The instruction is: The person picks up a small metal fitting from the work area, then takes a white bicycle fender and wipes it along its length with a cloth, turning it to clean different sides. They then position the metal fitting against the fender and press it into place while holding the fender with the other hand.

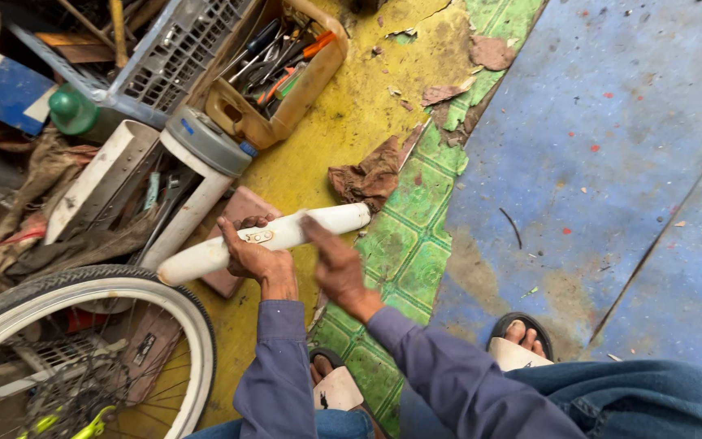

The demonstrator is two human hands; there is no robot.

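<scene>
White curved plastic bicycle mudguard (286, 232) being held above a grimy yellow-and-green patterned floor (404, 244).

The left hand (255, 254) is closing around the middle of the mudguard, fingers wrapping over its top beside a small metal bracket (257, 236), and is keeping it slanting from lower left to upper right. The right hand (336, 262) is reaching in just beside it, blurred, with its fingertips touching the guard's underside; whether it is gripping cannot be told. A brown crumpled rag (367, 175) is lying on the floor just past the guard's upper end. A white-walled bicycle wheel (83, 341) is standing at lower left, and an orange cut-open plastic jug (282, 114) holding hand tools is sitting farther off at the top. Two sandalled feet (517, 341) are showing below.
</scene>
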